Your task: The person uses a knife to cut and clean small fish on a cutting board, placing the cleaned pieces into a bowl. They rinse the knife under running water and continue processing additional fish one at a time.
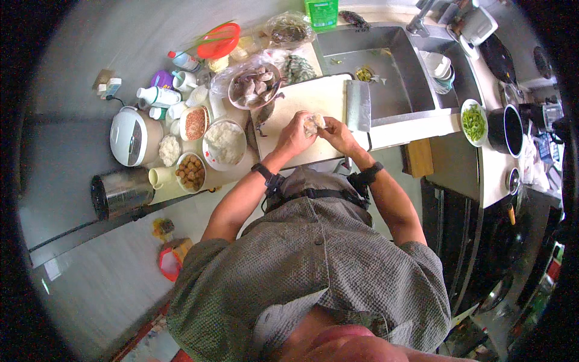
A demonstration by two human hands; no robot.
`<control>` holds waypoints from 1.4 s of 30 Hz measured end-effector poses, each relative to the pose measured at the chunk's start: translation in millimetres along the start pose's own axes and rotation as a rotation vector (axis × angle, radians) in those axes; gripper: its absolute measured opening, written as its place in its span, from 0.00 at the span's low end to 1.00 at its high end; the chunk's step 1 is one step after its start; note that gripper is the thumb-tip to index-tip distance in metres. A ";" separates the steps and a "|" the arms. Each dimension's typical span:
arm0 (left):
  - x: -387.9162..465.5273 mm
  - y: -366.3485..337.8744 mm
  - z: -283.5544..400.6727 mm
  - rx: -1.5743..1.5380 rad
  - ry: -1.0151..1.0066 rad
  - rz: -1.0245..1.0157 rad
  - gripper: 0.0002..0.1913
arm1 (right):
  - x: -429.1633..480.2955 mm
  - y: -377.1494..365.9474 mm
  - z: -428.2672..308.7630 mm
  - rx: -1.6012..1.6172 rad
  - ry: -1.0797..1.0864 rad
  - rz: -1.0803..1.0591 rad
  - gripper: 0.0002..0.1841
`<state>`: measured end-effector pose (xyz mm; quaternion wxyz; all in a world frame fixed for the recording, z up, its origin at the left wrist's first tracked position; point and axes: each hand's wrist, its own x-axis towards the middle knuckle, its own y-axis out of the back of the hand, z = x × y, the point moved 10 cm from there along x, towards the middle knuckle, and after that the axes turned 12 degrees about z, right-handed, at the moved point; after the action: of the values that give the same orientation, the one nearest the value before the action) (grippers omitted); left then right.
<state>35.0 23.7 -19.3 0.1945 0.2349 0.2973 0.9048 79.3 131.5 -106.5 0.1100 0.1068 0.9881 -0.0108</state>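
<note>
Over the pale cutting board (289,102) my left hand (296,135) grips a small pale, lumpy food piece (314,123), whose exact kind I cannot tell. My right hand (338,135) has its fingertips on the right side of the same piece. A cleaver-like wide metal blade (358,106) lies along the board's right edge. At the board's upper left stands a bowl of greyish raw pieces (257,86), possibly seafood, with one dark piece (265,115) lying below it on the board.
Left of the board are a bowl of white food (225,144), a bowl of brown balls (190,172), a dish of reddish bits (195,123) and a rice cooker (131,138). To the right are a steel sink (398,72), a plate of chopped greens (474,123) and a black pot (505,131).
</note>
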 end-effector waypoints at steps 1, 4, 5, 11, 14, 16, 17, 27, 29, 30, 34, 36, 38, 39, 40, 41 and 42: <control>2.0 -1.8 5.8 -0.021 -0.020 0.004 0.32 | -1.5 3.4 1.8 -0.003 -0.022 0.023 0.22; 6.3 -5.5 17.2 -0.053 -0.059 0.026 0.32 | -11.2 9.8 -9.3 -0.079 0.058 -0.002 0.22; 6.5 -7.9 19.0 -0.038 -0.065 0.021 0.32 | -14.3 10.0 -16.1 -0.088 0.103 -0.018 0.22; 7.2 -9.7 22.6 -0.015 -0.108 0.070 0.33 | -24.8 19.2 -34.8 -0.038 0.094 0.063 0.22; 8.0 -10.3 19.9 -0.008 -0.094 0.075 0.33 | -28.1 23.5 -44.2 -0.116 0.149 0.095 0.22; 7.9 -9.9 16.2 -0.003 -0.057 0.074 0.33 | -27.7 23.5 -36.3 -0.140 0.075 0.088 0.21; 7.7 -10.6 15.7 0.014 -0.058 0.062 0.33 | -26.9 22.8 -32.6 -0.135 0.051 0.082 0.21; 9.3 1.3 -7.6 0.080 -0.070 0.053 0.29 | -16.7 19.7 -14.3 -0.310 0.121 0.085 0.19; 18.4 26.7 -27.8 0.054 -0.017 0.196 0.27 | -22.1 34.9 -20.3 -0.562 0.185 0.199 0.17; 27.0 38.5 -45.2 0.080 0.036 0.217 0.27 | -23.7 42.5 -21.8 -0.709 0.189 0.258 0.17; 40.5 110.6 -109.2 0.173 0.210 0.413 0.27 | -30.8 80.1 -15.6 -1.028 0.007 0.391 0.19; 47.2 143.9 -134.0 0.305 0.251 0.496 0.28 | -33.7 90.6 -5.6 -1.085 -0.124 0.363 0.22; 53.5 165.2 -163.2 0.412 0.373 0.478 0.29 | -36.3 95.3 4.7 -1.113 -0.229 0.309 0.29; 56.9 170.4 -176.6 0.421 0.434 0.445 0.30 | -36.5 93.3 5.6 -1.107 -0.218 0.295 0.29; 60.0 174.6 -187.1 0.450 0.482 0.415 0.31 | -37.7 90.7 6.1 -1.101 -0.198 0.291 0.28; 62.0 176.0 -195.9 0.479 0.530 0.384 0.31 | -37.9 88.1 7.9 -1.103 -0.189 0.284 0.28; 64.2 174.9 -200.7 0.500 0.548 0.355 0.31 | -37.0 87.0 9.2 -1.095 -0.180 0.299 0.28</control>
<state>-162.9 -165.2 -32.5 -0.1139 0.0731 0.5038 0.8532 135.1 208.4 -107.2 0.2333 0.1713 0.8106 0.5091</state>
